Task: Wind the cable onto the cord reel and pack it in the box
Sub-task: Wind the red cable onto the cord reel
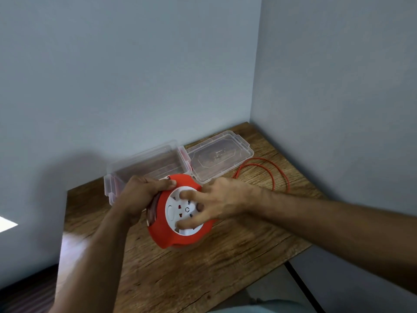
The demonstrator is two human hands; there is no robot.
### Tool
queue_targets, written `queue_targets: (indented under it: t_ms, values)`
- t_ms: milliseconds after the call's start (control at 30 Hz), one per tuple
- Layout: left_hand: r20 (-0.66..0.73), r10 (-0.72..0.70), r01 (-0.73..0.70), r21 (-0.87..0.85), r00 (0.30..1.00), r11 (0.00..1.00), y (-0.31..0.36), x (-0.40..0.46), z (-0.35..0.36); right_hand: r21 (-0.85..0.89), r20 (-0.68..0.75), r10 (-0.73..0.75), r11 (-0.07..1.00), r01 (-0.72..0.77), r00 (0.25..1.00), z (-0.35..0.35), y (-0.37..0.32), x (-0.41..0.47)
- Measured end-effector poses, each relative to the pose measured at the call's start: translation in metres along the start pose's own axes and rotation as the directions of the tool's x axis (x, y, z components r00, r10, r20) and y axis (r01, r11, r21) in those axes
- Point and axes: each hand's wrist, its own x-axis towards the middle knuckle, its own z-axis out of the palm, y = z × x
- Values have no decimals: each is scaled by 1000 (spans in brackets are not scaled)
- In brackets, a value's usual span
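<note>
A red cord reel (pixel 180 236) with a white socket face is held tilted above the wooden table (pixel 203 267). My left hand (pixel 140 197) grips its upper left rim. The fingers of my right hand (pixel 214 199) are curled into the openings of the white centre. An orange cable (pixel 274 177) lies in loose loops on the table to the right, behind my right wrist. A clear plastic box (pixel 144 168) stands open behind the reel, partly hidden by my left hand.
The box's clear lid (pixel 221 154) lies flat beside it near the corner of the walls. Grey walls close the table at the back and right. The table's front edge drops off to the floor at right.
</note>
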Motion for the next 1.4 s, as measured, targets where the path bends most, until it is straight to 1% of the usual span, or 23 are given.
queue_targets:
  t_ms: [100, 167, 233, 300, 367, 400, 433, 500, 567, 600, 667, 700, 733, 767, 867, 933, 1000, 1067, 1100, 1167, 1233, 1333, 1400]
  values:
    - [71, -65, 65, 4, 995, 998, 1, 0, -2, -31, 18, -107, 994, 108, 994, 4, -2, -2]
    - [97, -64, 60, 37, 993, 997, 2, 0, -3, 13, 88, -87, 996, 86, 992, 5, -3, 3]
    - [82, -39, 33, 70, 996, 997, 2, 0, -2, 13, 102, -45, 999, 44, 994, 4, -7, 8]
    - [26, 0, -2, 72, 1000, 997, -2, 0, -1, 5, 80, 49, 999, -49, 996, 7, -12, 10]
    - [-69, 36, -34, 36, 997, 999, -4, 0, 2, 32, 49, 270, 962, -272, 962, 12, -18, 13]
    - [-130, 68, -66, 22, 989, 998, -5, 0, 5, 75, 11, 422, 904, -422, 907, 15, -23, 16]
    - [-186, 118, -115, 28, 975, 993, -4, 0, 8, 152, -35, 579, 809, -568, 815, 19, -29, 21]
    - [-252, 234, -216, 97, 939, 971, -3, 0, 14, 395, -48, 826, 532, -749, 562, 27, -42, 31]
    - [-274, 317, -271, 194, 908, 943, -2, 0, 18, 632, 82, 936, 216, -744, 341, 32, -56, 40]
    - [-270, 347, -286, 239, 898, 928, -2, -1, 19, 707, 166, 949, 73, -703, 266, 33, -60, 43]
    - [-253, 382, -309, 285, 889, 907, -3, -2, 22, 784, 303, 938, -145, -604, 167, 38, -67, 46]
    - [-240, 392, -319, 293, 888, 901, -3, -3, 22, 795, 336, 930, -196, -573, 147, 38, -70, 46]
    - [-224, 405, -333, 299, 886, 894, -4, -4, 22, 797, 345, 925, -199, -571, 159, 37, -71, 45]
    - [-215, 405, -338, 290, 889, 895, -5, -4, 22, 784, 330, 922, -148, -602, 204, 34, -70, 42]
    - [-236, 286, -272, 93, 929, 958, -10, -6, 18, 637, 181, 897, 205, -743, 403, 23, -54, 23]
    - [-234, 157, -187, -113, 959, 976, -13, -7, 14, 559, 50, 857, 402, -725, 514, 15, -41, 9]
    - [-195, 74, -115, -212, 978, 970, -16, -7, 8, 429, -85, 731, 640, -638, 677, 7, -31, -5]
    - [-116, 38, -62, -211, 993, 976, -15, -7, 3, 222, -48, 468, 866, -448, 882, 3, -21, -16]
    - [-70, 22, -34, -180, 997, 983, -14, -7, 2, 165, -9, 341, 928, -334, 940, 2, -16, -18]
    - [11, -5, 6, -78, 1000, 997, -11, -5, 2, 136, 122, 190, 969, -206, 974, -3, -10, -14]
    - [50, -24, 24, 8, 998, 1000, -7, -4, 2, 140, 200, 118, 979, -147, 973, -6, -10, -7]
    - [39, -51, 50, 25, 998, 998, -6, -1, 2, 262, 155, 124, 951, -162, 980, -8, -14, -2]
    - [27, -57, 56, 34, 998, 998, -6, 0, 3, 175, 166, 126, 972, -155, 978, -1, -13, 1]
